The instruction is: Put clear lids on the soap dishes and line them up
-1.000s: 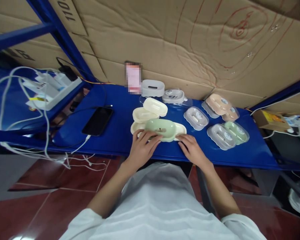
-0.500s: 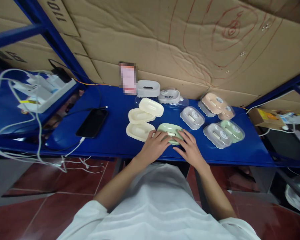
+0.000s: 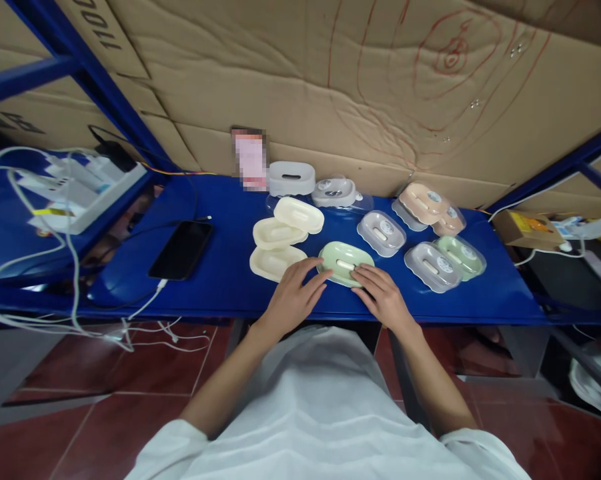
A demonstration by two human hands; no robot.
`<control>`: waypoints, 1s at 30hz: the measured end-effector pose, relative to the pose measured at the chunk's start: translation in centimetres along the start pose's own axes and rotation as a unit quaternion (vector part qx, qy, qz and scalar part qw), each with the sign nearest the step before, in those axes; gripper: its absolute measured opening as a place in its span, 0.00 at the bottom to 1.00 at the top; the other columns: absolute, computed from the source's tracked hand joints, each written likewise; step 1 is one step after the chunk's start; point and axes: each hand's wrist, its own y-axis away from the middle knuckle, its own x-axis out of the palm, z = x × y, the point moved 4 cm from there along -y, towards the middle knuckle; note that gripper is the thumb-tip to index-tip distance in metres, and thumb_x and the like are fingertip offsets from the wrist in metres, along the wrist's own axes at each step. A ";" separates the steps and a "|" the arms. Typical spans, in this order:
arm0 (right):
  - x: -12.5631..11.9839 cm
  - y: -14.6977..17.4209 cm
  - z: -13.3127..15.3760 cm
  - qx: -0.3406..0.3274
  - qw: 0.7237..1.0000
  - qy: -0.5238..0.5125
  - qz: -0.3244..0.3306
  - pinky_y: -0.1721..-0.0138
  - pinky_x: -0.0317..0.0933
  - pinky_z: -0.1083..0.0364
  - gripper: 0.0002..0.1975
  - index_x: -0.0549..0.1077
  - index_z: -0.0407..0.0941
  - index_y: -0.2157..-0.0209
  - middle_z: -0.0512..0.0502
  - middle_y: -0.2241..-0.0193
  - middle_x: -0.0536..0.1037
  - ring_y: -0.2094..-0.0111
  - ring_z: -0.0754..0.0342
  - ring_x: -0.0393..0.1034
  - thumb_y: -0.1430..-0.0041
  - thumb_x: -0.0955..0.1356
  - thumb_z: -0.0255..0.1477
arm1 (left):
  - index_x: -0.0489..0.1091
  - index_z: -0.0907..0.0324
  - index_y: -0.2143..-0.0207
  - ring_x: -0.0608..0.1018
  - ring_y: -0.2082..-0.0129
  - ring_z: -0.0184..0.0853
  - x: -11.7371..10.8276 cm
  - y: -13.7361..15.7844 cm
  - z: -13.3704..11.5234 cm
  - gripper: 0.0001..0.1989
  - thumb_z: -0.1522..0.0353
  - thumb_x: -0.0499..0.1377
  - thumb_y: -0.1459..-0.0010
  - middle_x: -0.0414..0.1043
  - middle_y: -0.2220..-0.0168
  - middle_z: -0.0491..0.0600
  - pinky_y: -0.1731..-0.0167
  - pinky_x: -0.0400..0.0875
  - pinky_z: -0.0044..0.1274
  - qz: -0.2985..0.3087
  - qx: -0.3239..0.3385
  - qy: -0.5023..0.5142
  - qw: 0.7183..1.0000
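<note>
In front of me on the blue table lies a light green oval soap dish [image 3: 347, 253] with a short white bar in its middle. My left hand [image 3: 296, 293] is at the dish's left edge, thumb and fingers spread. Over the right part of the dish lie the stretched fingers of my right hand [image 3: 384, 297], the tips by the end of the white bar; its thumb is apart. Several cream oval trays [image 3: 275, 261] overlap just left of the dish. A grey soap dish under a clear cover [image 3: 381, 233] sits behind and to the right.
More covered dishes, grey [image 3: 433, 268], green [image 3: 463, 259] and peach [image 3: 423, 202], stand at right. Grey pieces [image 3: 291, 178] line the cardboard wall [image 3: 300, 100] beside an upright blurred phone [image 3: 251, 160]. A dark phone [image 3: 181, 250] on a white cable lies left.
My left hand has drawn back leftward off the green soap dish, baring its middle. My right fingers have shifted slightly toward me over its right side. The view has shifted a little.
</note>
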 end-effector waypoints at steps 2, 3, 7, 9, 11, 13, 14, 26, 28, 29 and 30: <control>0.1 0.1 -0.1 0.009 1.000 0.004 0.018 0.33 0.70 0.39 0.22 0.74 0.50 0.33 0.41 0.39 0.81 0.34 0.44 0.73 0.24 0.68 0.32 | 0.72 0.50 0.36 0.75 0.34 0.47 -0.5 0.2 0.4 0.19 0.69 0.58 0.26 0.72 0.35 0.57 0.32 0.68 0.43 0.006 -0.017 -0.020 1.000; 0.2 0.1 -0.1 0.014 1.000 0.006 0.026 0.33 0.69 0.38 0.21 0.75 0.50 0.33 0.41 0.39 0.81 0.34 0.44 0.73 0.24 0.68 0.32 | 0.71 0.50 0.35 0.74 0.33 0.49 -0.8 0.4 0.8 0.19 0.68 0.58 0.26 0.72 0.34 0.57 0.31 0.66 0.46 0.008 -0.029 -0.036 0.999; 0.0 0.0 -0.1 0.025 0.999 0.005 0.040 0.34 0.69 0.38 0.18 0.77 0.49 0.37 0.41 0.40 0.81 0.36 0.43 0.74 0.23 0.68 0.35 | 0.72 0.51 0.37 0.74 0.33 0.54 -2.5 2.1 3.8 0.18 0.64 0.60 0.27 0.73 0.34 0.59 0.31 0.61 0.52 -0.010 -0.099 -0.105 0.989; -0.6 -1.1 -0.3 0.019 0.999 0.014 0.045 0.33 0.68 0.38 0.18 0.77 0.49 0.38 0.41 0.39 0.81 0.35 0.42 0.73 0.23 0.67 0.37 | 0.75 0.52 0.40 0.78 0.37 0.54 -3.2 3.2 5.3 0.15 0.63 0.61 0.27 0.76 0.36 0.59 0.33 0.63 0.52 -0.013 -0.121 -0.121 0.985; -1.5 -3.5 -1.0 0.021 0.998 0.035 0.038 0.31 0.65 0.37 0.19 0.77 0.49 0.37 0.41 0.36 0.78 0.32 0.41 0.70 0.22 0.66 0.38 | 0.76 0.54 0.43 0.79 0.39 0.54 -3.7 3.9 6.4 0.14 0.63 0.60 0.26 0.77 0.37 0.59 0.33 0.63 0.53 -0.015 -0.137 -0.135 0.981; -2.2 -7.3 -2.6 0.037 0.997 0.061 0.021 0.29 0.61 0.37 0.22 0.75 0.48 0.34 0.39 0.33 0.74 0.30 0.40 0.66 0.22 0.64 0.40 | 0.77 0.55 0.44 0.77 0.37 0.55 -3.7 4.1 6.6 0.13 0.64 0.58 0.25 0.75 0.36 0.60 0.32 0.60 0.55 -0.025 -0.151 -0.146 0.977; -2.3 -9.6 -3.6 0.048 0.996 0.072 0.017 0.28 0.60 0.37 0.24 0.73 0.48 0.32 0.38 0.31 0.72 0.28 0.40 0.64 0.22 0.64 0.41 | 0.76 0.56 0.43 0.76 0.35 0.55 -3.6 3.9 6.3 0.14 0.65 0.56 0.25 0.75 0.35 0.60 0.30 0.58 0.55 -0.031 -0.153 -0.148 0.977; 2.0 -22.4 -10.8 0.098 0.981 0.129 0.109 0.33 0.63 0.37 0.22 0.76 0.45 0.35 0.35 0.32 0.73 0.33 0.37 0.70 0.23 0.64 0.36 | 0.72 0.52 0.36 0.73 0.34 0.47 0.5 1.3 0.1 0.18 0.64 0.54 0.22 0.70 0.32 0.55 0.30 0.64 0.47 0.108 -0.008 -0.038 0.993; 1.9 -21.7 -10.8 0.097 0.980 0.140 0.107 0.33 0.60 0.33 0.30 0.69 0.46 0.29 0.32 0.27 0.66 0.29 0.34 0.63 0.26 0.67 0.42 | 0.75 0.53 0.41 0.76 0.40 0.47 0.5 1.5 0.3 0.14 0.64 0.56 0.23 0.74 0.39 0.55 0.34 0.68 0.45 0.086 -0.024 -0.034 0.995; 2.1 -21.5 -10.8 0.096 0.977 0.149 0.115 0.32 0.59 0.31 0.35 0.65 0.46 0.26 0.31 0.25 0.62 0.27 0.32 0.59 0.28 0.70 0.44 | 0.76 0.54 0.44 0.76 0.42 0.47 0.5 1.6 0.4 0.12 0.64 0.57 0.24 0.75 0.42 0.55 0.36 0.70 0.44 0.076 -0.029 -0.033 0.996; 2.4 -21.5 -10.7 0.095 0.975 0.158 0.127 0.32 0.57 0.30 0.39 0.63 0.46 0.25 0.31 0.24 0.59 0.26 0.30 0.56 0.31 0.73 0.45 | 0.76 0.54 0.46 0.76 0.44 0.47 0.5 1.7 0.5 0.11 0.64 0.59 0.25 0.75 0.44 0.55 0.38 0.71 0.44 0.069 -0.033 -0.033 0.997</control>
